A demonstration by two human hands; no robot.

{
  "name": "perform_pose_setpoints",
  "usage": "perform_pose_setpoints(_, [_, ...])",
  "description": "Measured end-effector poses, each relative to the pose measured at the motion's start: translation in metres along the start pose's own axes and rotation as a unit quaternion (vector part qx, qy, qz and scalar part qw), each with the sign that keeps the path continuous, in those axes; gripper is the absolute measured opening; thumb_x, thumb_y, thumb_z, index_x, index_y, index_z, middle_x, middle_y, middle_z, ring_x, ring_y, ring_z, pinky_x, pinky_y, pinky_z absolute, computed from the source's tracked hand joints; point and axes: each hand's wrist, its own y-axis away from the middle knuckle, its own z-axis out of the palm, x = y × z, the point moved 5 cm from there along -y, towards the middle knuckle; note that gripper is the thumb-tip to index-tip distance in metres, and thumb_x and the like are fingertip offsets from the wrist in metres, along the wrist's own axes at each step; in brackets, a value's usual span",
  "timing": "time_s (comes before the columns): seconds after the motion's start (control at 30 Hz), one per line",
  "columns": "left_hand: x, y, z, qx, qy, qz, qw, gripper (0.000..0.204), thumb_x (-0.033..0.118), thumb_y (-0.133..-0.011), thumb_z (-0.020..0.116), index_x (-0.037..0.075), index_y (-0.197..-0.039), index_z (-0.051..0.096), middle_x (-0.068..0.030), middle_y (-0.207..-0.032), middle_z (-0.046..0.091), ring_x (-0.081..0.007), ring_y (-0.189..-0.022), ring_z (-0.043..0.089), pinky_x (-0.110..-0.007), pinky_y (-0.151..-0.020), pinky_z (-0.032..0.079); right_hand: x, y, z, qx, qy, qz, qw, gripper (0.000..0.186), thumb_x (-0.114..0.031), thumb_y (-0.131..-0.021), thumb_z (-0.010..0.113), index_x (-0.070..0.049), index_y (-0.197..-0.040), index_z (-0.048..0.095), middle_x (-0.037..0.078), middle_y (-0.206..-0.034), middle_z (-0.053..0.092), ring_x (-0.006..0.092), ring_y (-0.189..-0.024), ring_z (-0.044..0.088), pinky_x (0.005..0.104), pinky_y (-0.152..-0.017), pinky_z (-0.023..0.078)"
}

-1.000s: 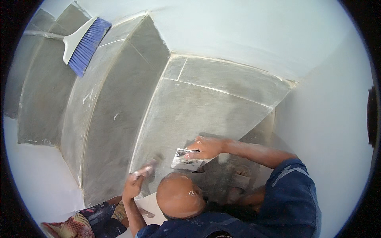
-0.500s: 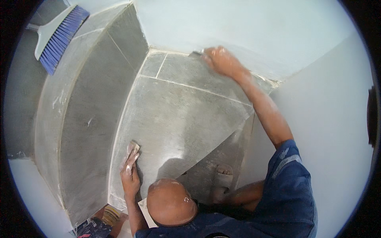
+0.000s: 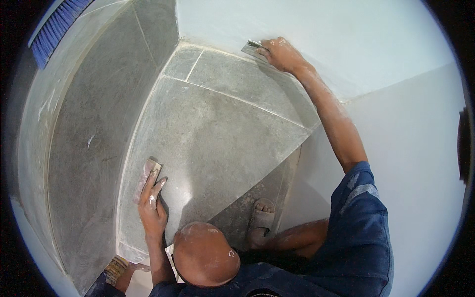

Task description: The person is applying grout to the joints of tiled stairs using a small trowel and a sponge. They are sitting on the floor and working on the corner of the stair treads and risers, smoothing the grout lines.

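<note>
Metal scraper (image 3: 252, 48) gripped in the right hand (image 3: 283, 53), low against or just before the white wall (image 3: 237, 22), beside the wall seam (image 3: 222, 51). Cannot tell whether pressed to the plaster. Under the bunched fingers of the left hand (image 3: 153, 208), a rectangular plate (image 3: 145, 183) smeared pale, held over the large grey tile (image 3: 222, 143).

Looks well advanced across the space between both hands: an unbroken pale line in the cross joint (image 3: 242, 102), another in the short joint (image 3: 194, 65) left of the right hand. Filled too, apparently, the riser seam (image 3: 132, 141) just left of the left hand.

Seems less finished nearest the right hand, judging by the somewhat uneven line of the wall seam; partly hidden by the right forearm, so impossible to judge whole. Left uncleaned, by the look of it, a white smear (image 3: 90, 141) on the riser (image 3: 84, 173) well left of the left hand. Beyond, far upper left of both hands, a blue-bristled broom (image 3: 59, 29), cut off by the view's edge.
</note>
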Motion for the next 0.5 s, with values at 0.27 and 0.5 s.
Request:
perform_pose_setpoints(0.27, [0.008, -0.005, -0.003, 0.020, 0.002, 0.029, 0.999, 0.042, -0.015, -0.078, 0.043, 0.003, -0.107, 0.066, -0.0148, -0.126, 0.059, -0.0304, -0.122, 0.052, -0.040, -0.106, 0.037, -0.012, 0.011, -0.001, -0.087, 0.054, 0.030, 0.994, 0.029, -0.022, -0.094, 0.050, -0.003, -0.113, 0.062, 0.017, -0.108, 0.064, 0.0309, -0.109, 0.058, 0.0449, -0.095, 0.047])
perform_pose_setpoints(0.5, [0.008, -0.003, -0.002, 0.030, 0.007, 0.022, 0.999, 0.041, -0.014, -0.079, 0.043, 0.003, -0.107, 0.067, -0.0139, -0.126, 0.059, -0.0297, -0.123, 0.052, -0.040, -0.107, 0.037, 0.010, 0.020, 0.003, -0.111, 0.058, 0.036, 0.991, 0.031, -0.021, -0.095, 0.049, -0.004, -0.118, 0.060, 0.015, -0.115, 0.062, 0.0287, -0.114, 0.054, 0.0433, -0.098, 0.046])
